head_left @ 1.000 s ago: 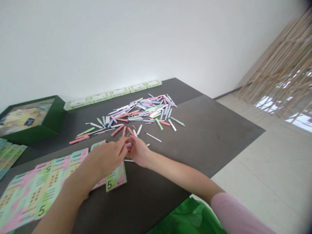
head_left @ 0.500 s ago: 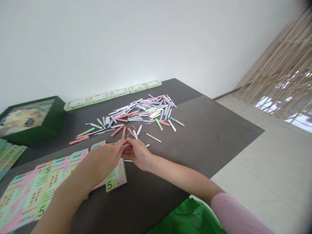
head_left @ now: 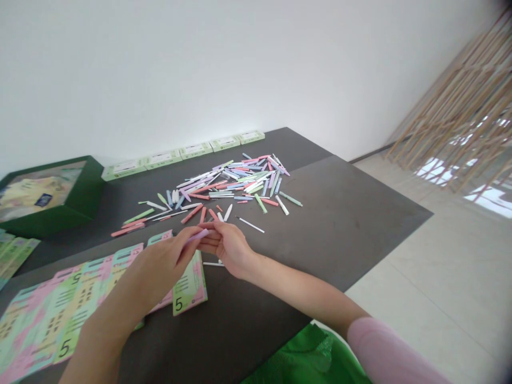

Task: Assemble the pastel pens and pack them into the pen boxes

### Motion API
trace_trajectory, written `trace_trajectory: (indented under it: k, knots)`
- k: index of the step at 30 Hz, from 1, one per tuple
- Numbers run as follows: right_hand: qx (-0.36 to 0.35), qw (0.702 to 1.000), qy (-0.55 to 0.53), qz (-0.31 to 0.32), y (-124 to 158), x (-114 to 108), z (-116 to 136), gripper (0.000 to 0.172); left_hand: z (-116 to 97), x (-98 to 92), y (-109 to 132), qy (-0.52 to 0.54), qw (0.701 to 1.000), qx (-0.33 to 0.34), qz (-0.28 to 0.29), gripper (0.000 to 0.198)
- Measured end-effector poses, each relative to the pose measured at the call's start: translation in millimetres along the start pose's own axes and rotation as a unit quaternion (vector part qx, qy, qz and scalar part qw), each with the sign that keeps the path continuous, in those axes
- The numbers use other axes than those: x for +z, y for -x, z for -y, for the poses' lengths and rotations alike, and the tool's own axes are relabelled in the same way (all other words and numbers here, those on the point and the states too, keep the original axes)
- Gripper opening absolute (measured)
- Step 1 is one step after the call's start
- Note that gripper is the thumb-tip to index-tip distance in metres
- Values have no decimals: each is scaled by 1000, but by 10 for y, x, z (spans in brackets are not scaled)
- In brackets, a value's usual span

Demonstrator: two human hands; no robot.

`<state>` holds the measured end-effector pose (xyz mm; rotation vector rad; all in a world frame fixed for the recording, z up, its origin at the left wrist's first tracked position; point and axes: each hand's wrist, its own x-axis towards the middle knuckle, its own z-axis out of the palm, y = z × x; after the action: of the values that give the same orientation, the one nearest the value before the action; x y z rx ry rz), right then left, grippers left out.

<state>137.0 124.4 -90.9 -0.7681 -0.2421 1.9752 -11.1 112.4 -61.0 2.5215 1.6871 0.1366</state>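
My left hand grips a slim lilac pen between thumb and fingers, its tip pointing towards my right hand. That hand lies palm-side in just beyond the tip, its fingers extended and holding nothing I can see. A thin white stick lies on the table under it. Beyond both hands spreads a loose heap of pastel pens and pen parts. My left wrist crosses a row of pink and green printed cards marked 5, and a folded card lies beside that hand.
A dark table carries everything. A green box with a printed insert stands at the far left, and a row of pale green boxes lines the back edge. A green mesh bag sits below the near edge. The floor lies to the right.
The hands have drawn slightly apart. The lilac pen now shows more of its length in my left hand, and my right fingers no longer pinch it.
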Motion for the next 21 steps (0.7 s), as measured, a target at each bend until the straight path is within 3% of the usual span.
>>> trace_trajectory:
  k: [3, 7, 11, 15, 19, 21]
  knots:
    - [-15, 1000, -4, -7, 0, -13, 55, 45, -34, -60, 70, 23, 997, -54, -39, 45]
    - [-46, 998, 26, 29, 38, 16, 112, 41, -112, -103, 180, 78, 981, -96, -147, 33]
    - [-70, 991, 105, 48, 97, 48, 54, 34, -155, -9, 198, 62, 974, -36, -213, 32]
    - [-110, 977, 164, 85, 138, 25, -28, 34, -138, 112, 191, -25, 968, 52, -246, 29]
    - [-59, 983, 153, 84, 172, 6, -49, 36, -143, 143, 249, -106, 963, 42, -245, 34]
    - [-83, 976, 176, 93, 168, -8, -70, 34, -156, 136, 283, -124, 962, 46, -240, 37]
